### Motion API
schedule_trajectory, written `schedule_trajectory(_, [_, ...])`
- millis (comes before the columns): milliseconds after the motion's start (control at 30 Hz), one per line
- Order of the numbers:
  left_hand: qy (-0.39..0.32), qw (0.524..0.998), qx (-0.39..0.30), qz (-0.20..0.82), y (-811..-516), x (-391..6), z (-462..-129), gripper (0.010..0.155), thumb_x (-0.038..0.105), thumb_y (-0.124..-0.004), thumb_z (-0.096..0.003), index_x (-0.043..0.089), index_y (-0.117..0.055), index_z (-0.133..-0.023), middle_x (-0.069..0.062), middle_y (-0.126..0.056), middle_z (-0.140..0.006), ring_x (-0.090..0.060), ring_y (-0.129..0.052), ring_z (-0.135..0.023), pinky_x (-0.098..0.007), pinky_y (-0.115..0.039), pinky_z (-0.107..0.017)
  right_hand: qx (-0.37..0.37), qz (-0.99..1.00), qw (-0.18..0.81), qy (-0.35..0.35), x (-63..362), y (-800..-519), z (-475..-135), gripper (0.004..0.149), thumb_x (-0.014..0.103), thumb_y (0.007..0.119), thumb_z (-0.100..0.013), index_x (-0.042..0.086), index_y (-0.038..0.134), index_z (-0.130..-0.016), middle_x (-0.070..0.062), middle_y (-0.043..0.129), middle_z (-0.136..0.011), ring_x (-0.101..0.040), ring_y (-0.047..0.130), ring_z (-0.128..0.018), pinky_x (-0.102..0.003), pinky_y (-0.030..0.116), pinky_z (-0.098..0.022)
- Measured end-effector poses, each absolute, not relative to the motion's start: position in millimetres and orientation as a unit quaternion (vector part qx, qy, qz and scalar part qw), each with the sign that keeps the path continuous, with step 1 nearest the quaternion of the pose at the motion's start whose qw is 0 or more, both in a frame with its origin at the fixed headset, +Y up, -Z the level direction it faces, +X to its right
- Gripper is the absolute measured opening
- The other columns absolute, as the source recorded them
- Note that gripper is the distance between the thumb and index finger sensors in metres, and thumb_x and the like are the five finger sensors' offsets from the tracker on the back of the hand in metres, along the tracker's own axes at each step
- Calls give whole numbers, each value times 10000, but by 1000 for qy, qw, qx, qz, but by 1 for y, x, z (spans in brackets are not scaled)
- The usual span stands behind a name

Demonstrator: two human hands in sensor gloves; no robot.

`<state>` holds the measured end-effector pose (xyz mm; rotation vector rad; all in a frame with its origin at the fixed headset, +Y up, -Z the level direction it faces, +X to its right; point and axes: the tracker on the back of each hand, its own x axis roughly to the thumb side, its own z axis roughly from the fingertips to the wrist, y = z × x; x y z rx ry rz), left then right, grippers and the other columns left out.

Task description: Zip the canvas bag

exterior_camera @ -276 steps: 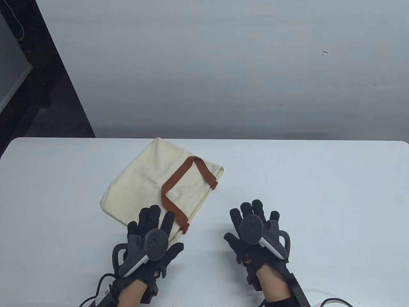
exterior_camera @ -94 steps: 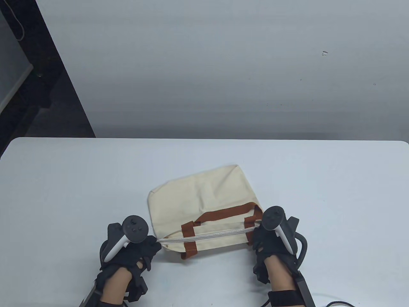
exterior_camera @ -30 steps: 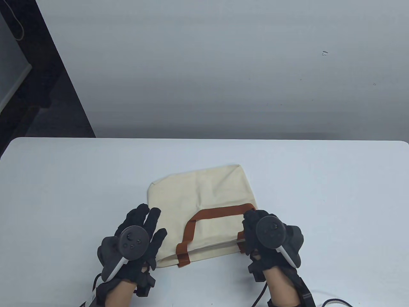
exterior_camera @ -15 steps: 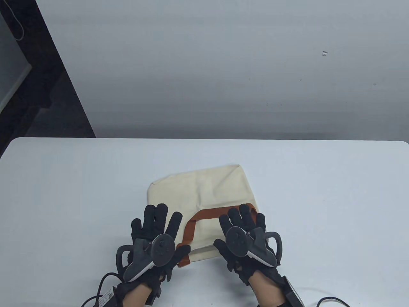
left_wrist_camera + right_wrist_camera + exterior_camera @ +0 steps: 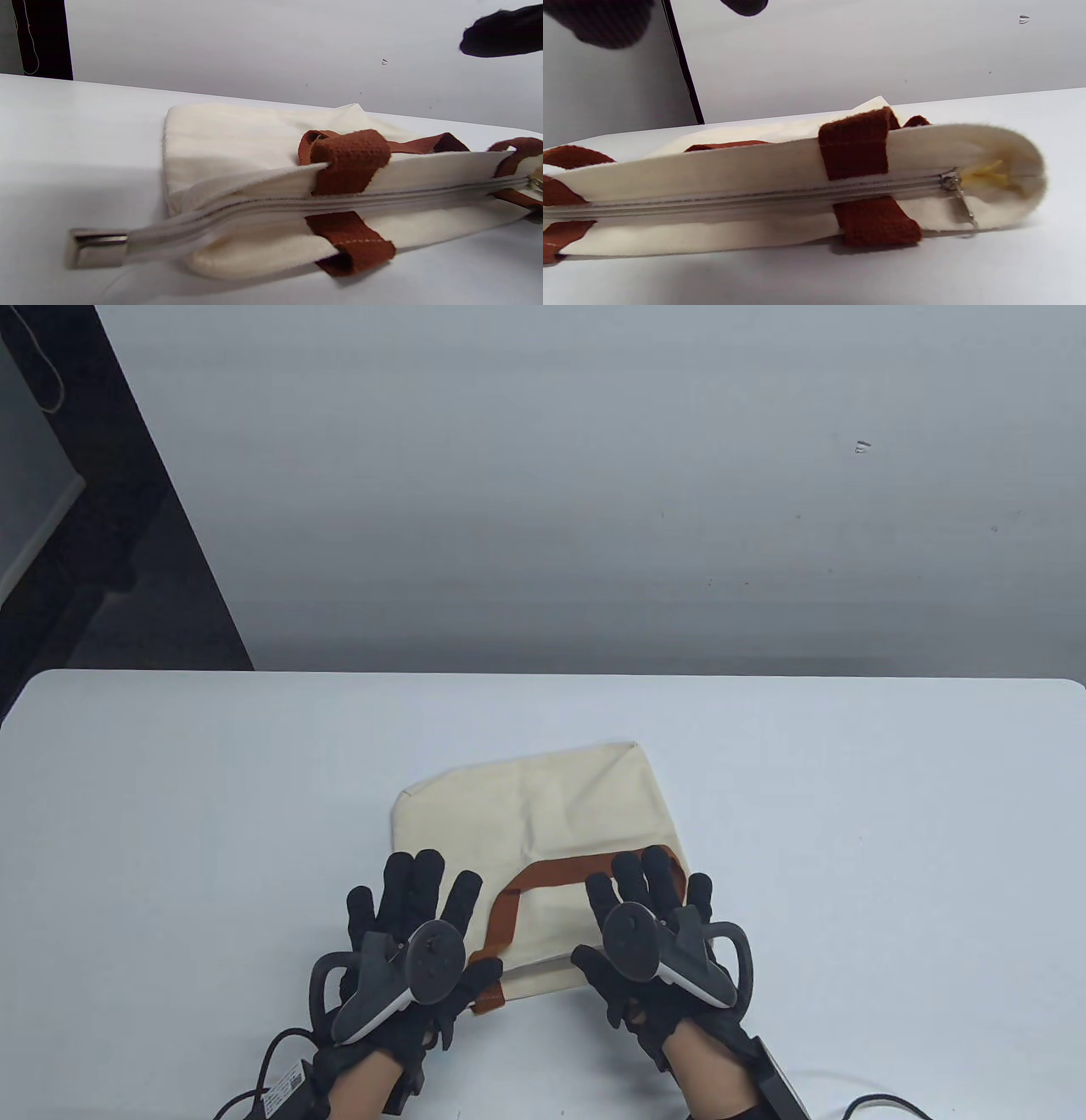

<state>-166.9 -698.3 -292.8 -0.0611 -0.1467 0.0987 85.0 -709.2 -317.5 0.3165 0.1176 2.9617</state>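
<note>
The cream canvas bag (image 5: 543,814) with brown handles (image 5: 551,871) lies flat at the table's near middle, mouth toward me. In the wrist views its zipper (image 5: 297,203) runs closed along the mouth. The slider (image 5: 950,181) sits at the right end and its pull tab hangs down. A metal end tab (image 5: 96,248) sticks out at the left end. My left hand (image 5: 407,933) is spread open over the bag's near left corner. My right hand (image 5: 653,916) is spread open over the near right part. Neither hand holds anything; fingertips (image 5: 606,21) show raised above the bag.
The white table (image 5: 848,814) extends on all sides of the bag. A grey wall stands behind it and a dark panel (image 5: 127,517) at the back left. Glove cables (image 5: 271,1052) trail off the near edge.
Over the last second both hands moved inward and spread open; the right hand let go of the bag's right end. Earlier the bag was turned and its zipper drawn closed. The bag now lies still.
</note>
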Motion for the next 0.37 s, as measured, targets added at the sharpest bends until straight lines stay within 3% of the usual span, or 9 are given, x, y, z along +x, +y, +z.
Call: schedule_trajectory(367, [-74, 995, -39, 56, -699, -168, -294, 860, 792, -551, -303, 543, -113, -1000, 55, -21, -1171, -251, -22, -1141, -662, -207, -777, 103, 988, 105, 41, 90, -709, -319, 774, 627, 636, -384, 344, 295, -1018, -3, 133, -1109, -292, 20, -1043, -663, 90, -668])
